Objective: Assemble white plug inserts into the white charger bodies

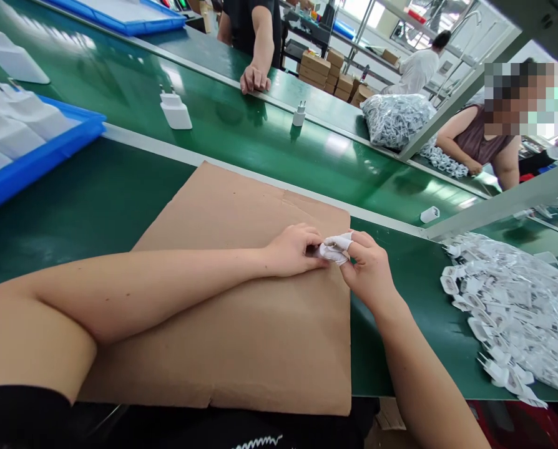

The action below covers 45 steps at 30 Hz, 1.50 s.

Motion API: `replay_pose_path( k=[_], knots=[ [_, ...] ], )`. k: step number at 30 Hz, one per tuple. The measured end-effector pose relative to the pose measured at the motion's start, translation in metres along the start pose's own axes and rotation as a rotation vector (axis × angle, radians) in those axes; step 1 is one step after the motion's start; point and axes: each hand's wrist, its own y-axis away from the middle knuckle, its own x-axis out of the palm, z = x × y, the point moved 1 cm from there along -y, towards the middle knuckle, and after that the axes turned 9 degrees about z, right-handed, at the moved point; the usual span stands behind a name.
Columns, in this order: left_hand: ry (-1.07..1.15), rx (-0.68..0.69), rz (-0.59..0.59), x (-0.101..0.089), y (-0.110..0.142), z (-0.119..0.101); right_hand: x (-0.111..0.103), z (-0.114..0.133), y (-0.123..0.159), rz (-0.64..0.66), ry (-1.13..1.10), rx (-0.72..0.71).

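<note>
Over the cardboard sheet (260,324), my left hand (293,249) is closed, its fingers curled round a small whitish part (311,251) that mostly hides between the two hands. My right hand (370,262) meets it from the right, thumb and forefinger pinched together at the same part. White finger covers (337,244) wrap those two fingertips. The part's kind is too hidden to make out. Both hands are near the sheet's right edge.
A green conveyor belt (241,134) carries white plug chargers (176,112). Left is a blue tray (40,156) of chargers; right, a heap of white plug parts (517,312) under clear plastic. A metal post (504,199) slants at right. Across the belt, a co-worker's hand (255,78) rests on the edge.
</note>
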Motion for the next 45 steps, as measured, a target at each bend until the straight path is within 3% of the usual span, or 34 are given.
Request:
replay_pose_path(
  k=[6, 13, 19, 25, 31, 35, 41, 45],
  knots=[
    [-0.015, -0.044, 0.045, -0.002, -0.004, 0.001, -0.005, -0.012, -0.009, 0.059, -0.021, -0.106],
    [0.023, 0.015, 0.100, -0.005, -0.006, 0.002, 0.002, -0.014, 0.000, 0.041, 0.042, 0.024],
    [0.110, 0.008, 0.173, -0.004, -0.011, 0.012, 0.006, -0.012, -0.003, 0.088, -0.135, 0.172],
    [0.012, 0.054, 0.077, 0.003, -0.008, 0.010, 0.020, 0.001, 0.005, -0.105, -0.315, 0.378],
    [0.126, 0.041, 0.114, 0.006, -0.008, 0.012, 0.035, 0.008, 0.011, -0.303, -0.551, 0.517],
    [0.220, 0.058, 0.074, 0.005, -0.008, 0.014, 0.031, 0.007, 0.011, -0.303, -0.585, 0.495],
    [0.355, 0.037, 0.121, 0.004, -0.004, 0.011, 0.022, -0.001, 0.015, -0.176, -0.594, 0.379],
    [0.330, 0.004, 0.104, 0.001, -0.003, 0.008, 0.027, -0.004, 0.021, -0.213, -0.637, 0.380]
  ],
)
